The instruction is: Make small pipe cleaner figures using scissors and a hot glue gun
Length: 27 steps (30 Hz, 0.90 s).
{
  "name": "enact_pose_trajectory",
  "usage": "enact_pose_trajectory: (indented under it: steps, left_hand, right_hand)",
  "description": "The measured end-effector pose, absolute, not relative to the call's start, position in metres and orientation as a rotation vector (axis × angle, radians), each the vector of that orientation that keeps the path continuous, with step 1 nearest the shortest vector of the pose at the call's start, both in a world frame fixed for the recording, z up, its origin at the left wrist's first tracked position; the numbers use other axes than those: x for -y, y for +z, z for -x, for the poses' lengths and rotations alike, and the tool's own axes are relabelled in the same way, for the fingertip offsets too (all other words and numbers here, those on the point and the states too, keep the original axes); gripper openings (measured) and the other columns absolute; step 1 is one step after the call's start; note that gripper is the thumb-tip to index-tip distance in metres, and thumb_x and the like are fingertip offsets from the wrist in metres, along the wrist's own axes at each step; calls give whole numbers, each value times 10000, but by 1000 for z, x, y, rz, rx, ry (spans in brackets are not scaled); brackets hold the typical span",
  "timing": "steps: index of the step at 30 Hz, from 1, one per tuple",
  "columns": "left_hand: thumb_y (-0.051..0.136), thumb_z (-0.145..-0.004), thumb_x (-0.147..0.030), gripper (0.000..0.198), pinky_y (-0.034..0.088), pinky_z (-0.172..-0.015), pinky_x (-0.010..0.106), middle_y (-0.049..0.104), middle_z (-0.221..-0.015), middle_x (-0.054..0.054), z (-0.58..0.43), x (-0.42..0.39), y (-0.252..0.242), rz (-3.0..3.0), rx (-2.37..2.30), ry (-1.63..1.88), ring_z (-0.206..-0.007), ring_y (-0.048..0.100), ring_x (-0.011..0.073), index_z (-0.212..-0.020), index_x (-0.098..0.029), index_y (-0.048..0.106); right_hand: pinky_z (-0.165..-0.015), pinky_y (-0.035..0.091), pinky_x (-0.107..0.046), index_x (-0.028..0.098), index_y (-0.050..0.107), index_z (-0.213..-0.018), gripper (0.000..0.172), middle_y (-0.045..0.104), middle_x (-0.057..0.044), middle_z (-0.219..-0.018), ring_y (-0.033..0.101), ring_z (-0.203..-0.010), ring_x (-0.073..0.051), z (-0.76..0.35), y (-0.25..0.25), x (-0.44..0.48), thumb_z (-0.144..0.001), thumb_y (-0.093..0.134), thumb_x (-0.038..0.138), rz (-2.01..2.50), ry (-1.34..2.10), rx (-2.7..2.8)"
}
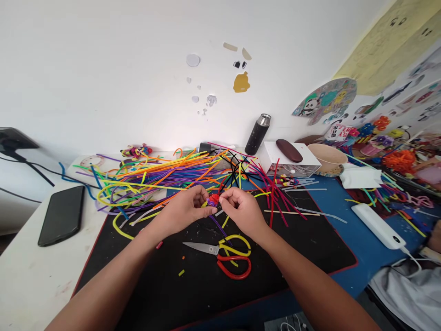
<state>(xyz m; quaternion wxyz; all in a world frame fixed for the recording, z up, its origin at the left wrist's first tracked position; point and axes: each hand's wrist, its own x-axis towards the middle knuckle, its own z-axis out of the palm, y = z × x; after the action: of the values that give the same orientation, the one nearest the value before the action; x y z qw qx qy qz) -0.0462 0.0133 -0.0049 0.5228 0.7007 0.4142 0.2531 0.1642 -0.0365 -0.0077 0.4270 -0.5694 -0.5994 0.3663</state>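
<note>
My left hand (189,205) is closed around a small twisted pipe-cleaner piece (213,200) in red, purple and yellow. From the right, my right hand (242,209) pinches at the red edge of the same piece, its thumb and fingertips pressed together. Fingers hide part of the piece, so its full shape does not show. Below both hands, a pair of scissors (220,249) with one yellow and one red handle lies on the black mat (165,280), blades pointing left. Loose pipe cleaners (165,172) in many colours are heaped just behind my hands.
A black phone (61,216) lies at the left. Behind stand a black thermos (257,134) and a white box (296,161) topped by a dark red case (288,151). Right of these are a beige bowl (327,156) and a white power bank (378,225) with a cable.
</note>
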Motion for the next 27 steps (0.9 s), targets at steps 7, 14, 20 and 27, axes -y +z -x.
enact_pose_trajectory:
  steps: [7,14,20,27]
  left_hand:
    - [820,-794,-553,401,418,-592,272,592,-712,-35,46,-14,-6,-1694,-994,598,-653,552,168,-912,-222,628]
    - [806,-806,-543,385,407,-596,273,584,-719,-34,46,-14,-3,-1709,-1005,583,-667,550,171,-913,-227,614]
    - [817,-790,-534,389,396,-594,270,557,-707,-42,45,-13,-1,-1711,-1010,585,-655,520,163,-901,-225,610]
    - [785,-805,-531,379,382,-615,274,524,-718,-53,45,-14,0,-1693,-1001,539,-673,489,161,-916,-232,581]
  right_hand:
    - [-533,322,-282,216,650,-861,171,469,74,-586,411,-523,-130,-164,-10,37,-900,646,383,1427,927,1499]
    - [-542,318,-284,215,649,-869,159,462,78,-595,409,-528,-128,-164,-14,36,-909,645,368,1420,939,1504]
    - [-546,328,-280,214,653,-880,152,476,75,-608,416,-536,-127,-164,-16,36,-918,650,361,1422,956,1512]
    - [-563,350,-284,213,689,-907,180,524,55,-627,449,-551,-136,-166,-15,37,-945,648,384,1427,944,1536]
